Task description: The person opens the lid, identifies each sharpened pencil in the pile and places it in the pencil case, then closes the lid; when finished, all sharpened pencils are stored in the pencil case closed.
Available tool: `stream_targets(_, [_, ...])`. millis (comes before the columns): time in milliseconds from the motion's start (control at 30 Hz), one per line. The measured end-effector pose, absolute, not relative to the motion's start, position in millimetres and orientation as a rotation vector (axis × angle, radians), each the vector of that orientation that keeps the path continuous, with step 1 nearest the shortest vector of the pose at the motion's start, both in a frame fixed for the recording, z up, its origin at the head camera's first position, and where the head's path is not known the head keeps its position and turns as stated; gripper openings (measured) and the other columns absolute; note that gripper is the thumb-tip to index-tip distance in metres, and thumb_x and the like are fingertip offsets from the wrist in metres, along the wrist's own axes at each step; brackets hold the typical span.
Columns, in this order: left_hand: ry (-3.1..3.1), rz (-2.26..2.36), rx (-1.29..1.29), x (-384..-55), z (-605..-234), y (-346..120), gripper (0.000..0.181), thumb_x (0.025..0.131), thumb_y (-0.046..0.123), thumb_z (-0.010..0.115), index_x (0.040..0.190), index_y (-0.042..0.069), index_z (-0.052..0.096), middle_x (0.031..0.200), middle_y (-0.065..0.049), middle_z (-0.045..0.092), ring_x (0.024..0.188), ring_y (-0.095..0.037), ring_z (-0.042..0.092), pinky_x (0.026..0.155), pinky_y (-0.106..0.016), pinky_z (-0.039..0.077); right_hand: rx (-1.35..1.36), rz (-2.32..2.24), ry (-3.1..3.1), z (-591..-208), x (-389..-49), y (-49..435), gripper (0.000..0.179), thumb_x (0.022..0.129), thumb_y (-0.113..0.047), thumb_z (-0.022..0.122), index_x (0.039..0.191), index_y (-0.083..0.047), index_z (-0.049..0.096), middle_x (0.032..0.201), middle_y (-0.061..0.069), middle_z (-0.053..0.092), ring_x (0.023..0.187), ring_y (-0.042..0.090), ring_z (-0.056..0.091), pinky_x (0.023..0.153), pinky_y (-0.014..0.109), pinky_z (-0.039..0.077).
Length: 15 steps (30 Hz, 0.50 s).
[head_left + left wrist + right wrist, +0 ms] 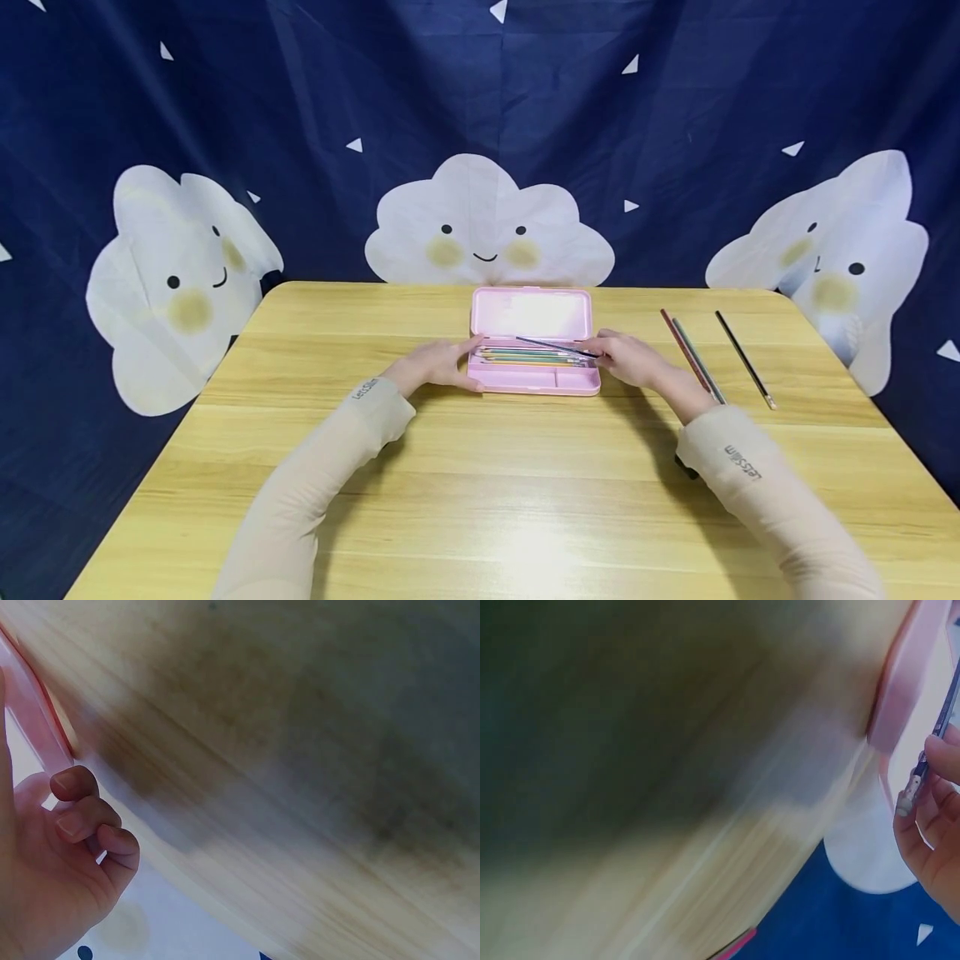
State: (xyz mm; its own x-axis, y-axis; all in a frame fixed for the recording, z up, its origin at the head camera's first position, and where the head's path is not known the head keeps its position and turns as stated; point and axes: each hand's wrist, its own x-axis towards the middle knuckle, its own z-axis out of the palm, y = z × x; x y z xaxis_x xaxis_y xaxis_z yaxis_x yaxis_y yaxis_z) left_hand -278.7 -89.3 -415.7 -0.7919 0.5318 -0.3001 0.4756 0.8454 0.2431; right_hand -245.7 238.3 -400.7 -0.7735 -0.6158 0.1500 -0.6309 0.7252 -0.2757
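Note:
A pink pencil case (517,380) lies open on the table, its lid raised at the back. Several coloured pencils (525,356) lie lengthwise in its long compartment; the front part has a small divider. My left hand (435,364) grips the case's left end, thumb at the front corner and forefinger near the back one. With its other fingers curled, it shows beside the case's pink wall in the left wrist view. My right hand (628,358) pinches a dark pencil (939,724) by its eraser end, and the pencil slants over the compartment.
To the right on the wooden table (450,492) lie a red pencil (684,350), a grey-green pencil (697,358) and a black pencil (745,358). The right forearm partly overlaps the first two. A dark blue curtain (315,100) with clouds hangs behind the table's far edge.

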Motion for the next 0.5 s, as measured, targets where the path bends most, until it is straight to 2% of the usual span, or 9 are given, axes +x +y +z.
stream_targets(200, [2.668, 0.220, 0.748, -278.6, -414.5, -90.4, 0.101, 0.069, 0.066, 0.063, 0.147, 0.027, 0.013, 0.131, -0.022, 0.047, 0.107, -0.027, 0.052, 0.082, -0.038, 0.043, 1.088, 0.397, -2.918, -402.8, -255.4, 216.4, 0.032, 0.078, 0.010, 0.059, 0.106, -0.002, 0.067, 0.081, 0.007, 0.057, 0.075, 0.020, 0.055, 0.070, 0.037, 0.046])
stream_targets(500, [2.671, 0.216, 0.763, -279.9, -416.7, -90.5, 0.101, 0.069, 0.068, 0.062, 0.147, 0.028, 0.012, 0.134, -0.021, 0.045, 0.108, -0.027, 0.052, 0.081, -0.037, 0.043, 1.062, 0.383, -2.969, -405.3, -266.3, 200.1, 0.033, 0.078, 0.009, 0.057, 0.105, -0.006, 0.068, 0.080, 0.005, 0.056, 0.072, 0.018, 0.053, 0.063, 0.032, 0.044])
